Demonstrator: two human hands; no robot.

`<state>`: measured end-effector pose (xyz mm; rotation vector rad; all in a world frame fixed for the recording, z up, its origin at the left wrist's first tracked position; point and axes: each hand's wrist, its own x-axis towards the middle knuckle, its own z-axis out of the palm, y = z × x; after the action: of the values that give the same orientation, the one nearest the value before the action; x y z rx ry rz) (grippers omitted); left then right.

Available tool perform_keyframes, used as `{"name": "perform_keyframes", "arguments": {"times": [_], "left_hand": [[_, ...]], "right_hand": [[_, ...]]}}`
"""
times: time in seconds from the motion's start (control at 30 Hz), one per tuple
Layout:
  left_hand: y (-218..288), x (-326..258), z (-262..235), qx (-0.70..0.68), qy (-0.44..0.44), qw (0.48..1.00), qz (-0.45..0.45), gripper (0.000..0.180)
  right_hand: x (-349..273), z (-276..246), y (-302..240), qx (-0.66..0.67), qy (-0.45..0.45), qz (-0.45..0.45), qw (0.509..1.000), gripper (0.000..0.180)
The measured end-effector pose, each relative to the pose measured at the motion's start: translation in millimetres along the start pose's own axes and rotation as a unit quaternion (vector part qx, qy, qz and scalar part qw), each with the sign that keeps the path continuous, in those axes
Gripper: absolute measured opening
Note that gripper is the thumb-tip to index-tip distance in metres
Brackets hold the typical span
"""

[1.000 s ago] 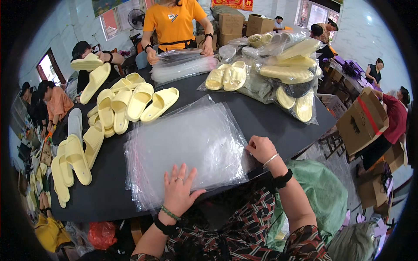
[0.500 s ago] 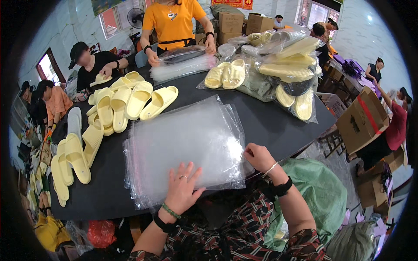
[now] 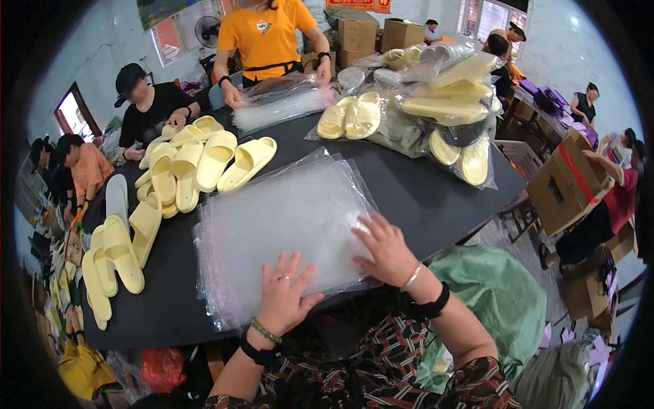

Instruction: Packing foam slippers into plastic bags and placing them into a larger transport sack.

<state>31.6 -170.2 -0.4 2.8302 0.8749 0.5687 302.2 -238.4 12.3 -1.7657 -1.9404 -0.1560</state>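
A stack of clear plastic bags (image 3: pixel 272 211) lies in front of me on the black table (image 3: pixel 409 198). My left hand (image 3: pixel 286 293) rests flat on the near edge of the stack, fingers spread. Over the stack's right edge is my right hand (image 3: pixel 383 251), its fingers apart and touching or close above the film. Neither hand grips anything. To the left of the bags lie several pale yellow slippers (image 3: pixel 184 170), with a grey slipper (image 3: pixel 117 198) among them.
Bagged slippers (image 3: pixel 449 109) are heaped at the far right of the table. Across from me a person in orange (image 3: pixel 266 34) handles more clear bags (image 3: pixel 286 109); another in black (image 3: pixel 160 102) sits at the left. A green sack (image 3: pixel 490 293) bulges by my right arm.
My right hand has moved left from beside the stack's edge onto it, and its curled fingers have spread. My left hand stays in place. The person in black has lowered the slipper they held.
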Motion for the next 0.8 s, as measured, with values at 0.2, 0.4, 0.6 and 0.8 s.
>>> {"name": "perform_keyframes", "arguments": {"times": [0.2, 0.4, 0.6, 0.8], "left_hand": [[-5.1, -1.6, 25.8, 0.059, -0.01, 0.997, -0.057, 0.051], [-10.7, 1.1, 26.6, 0.083, -0.015, 0.995, -0.05, 0.05], [-10.9, 5.6, 30.9, 0.094, -0.033, 0.994, -0.046, 0.051], [-12.7, 2.5, 35.5, 0.092, -0.031, 0.995, -0.016, 0.05]], "right_hand": [[-21.3, 35.8, 15.3, -0.009, -0.096, 0.03, 0.995, 0.062], [-39.1, -37.2, 45.9, 0.068, 0.157, 0.002, 0.985, 0.041], [-236.4, -45.9, 160.3, 0.036, 0.23, 0.462, 0.856, 0.023], [-456.3, 32.4, 192.3, 0.059, -0.394, 0.659, 0.638, 0.06]]}}
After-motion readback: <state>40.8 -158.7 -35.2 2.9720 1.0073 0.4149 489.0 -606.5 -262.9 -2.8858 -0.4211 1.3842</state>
